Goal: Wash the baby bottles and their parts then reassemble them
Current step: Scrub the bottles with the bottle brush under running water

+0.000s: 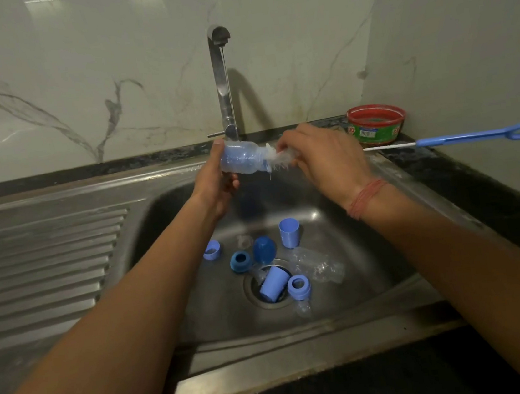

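Note:
My left hand [219, 182] grips a clear bluish baby bottle [242, 159], held sideways over the sink under the tap [222, 80]. My right hand [322, 156] pinches a white brush head [275, 159] at the bottle's mouth. Its blue handle [474, 137] sticks out to the right over the counter. On the sink floor [347, 228] lie several blue caps and rings, among them a cup-shaped cap [289, 232], a dome cap [263, 249], a dark ring [240, 260] and a ring [299, 287]. A second clear bottle [317, 265] lies on its side there, and a clear teat [302, 308] near the front.
A red and green tub [376, 125] stands on the dark counter at the back right corner. The ribbed steel draining board [43, 256] spreads to the left. A blue cap [273, 283] lies over the drain. Marble wall stands behind the tap.

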The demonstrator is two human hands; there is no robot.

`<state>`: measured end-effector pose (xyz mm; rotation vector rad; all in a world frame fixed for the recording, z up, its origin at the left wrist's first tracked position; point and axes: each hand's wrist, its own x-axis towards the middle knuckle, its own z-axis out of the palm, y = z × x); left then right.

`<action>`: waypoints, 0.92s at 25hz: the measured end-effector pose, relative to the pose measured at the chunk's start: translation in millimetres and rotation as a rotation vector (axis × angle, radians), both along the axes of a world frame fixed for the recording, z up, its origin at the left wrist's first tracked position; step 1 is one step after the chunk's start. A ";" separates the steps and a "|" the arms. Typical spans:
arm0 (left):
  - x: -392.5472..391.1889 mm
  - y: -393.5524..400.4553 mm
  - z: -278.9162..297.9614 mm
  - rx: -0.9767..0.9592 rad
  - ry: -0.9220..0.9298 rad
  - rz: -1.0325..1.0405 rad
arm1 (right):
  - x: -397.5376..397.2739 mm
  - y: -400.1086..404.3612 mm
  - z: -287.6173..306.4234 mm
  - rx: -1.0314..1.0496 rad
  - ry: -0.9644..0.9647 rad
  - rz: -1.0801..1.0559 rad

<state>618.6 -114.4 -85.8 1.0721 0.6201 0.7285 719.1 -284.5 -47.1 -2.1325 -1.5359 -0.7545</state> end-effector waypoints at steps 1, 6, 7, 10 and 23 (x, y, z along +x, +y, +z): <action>-1.2 -0.3 0.7 0.001 -0.035 -0.008 | 1.9 2.7 -1.5 -0.005 0.086 0.004; -5.9 5.8 4.2 0.003 -0.189 -0.085 | 15.6 2.8 1.0 -0.024 0.702 -0.014; -4.8 5.2 3.3 0.024 -0.163 -0.087 | 13.9 1.5 1.2 -0.027 0.554 -0.044; 0.8 1.8 -0.9 0.048 -0.062 -0.071 | 0.3 -1.3 2.5 -0.030 0.023 -0.065; -0.7 0.5 1.3 0.047 -0.037 -0.063 | 1.9 -0.2 2.1 -0.013 0.063 -0.068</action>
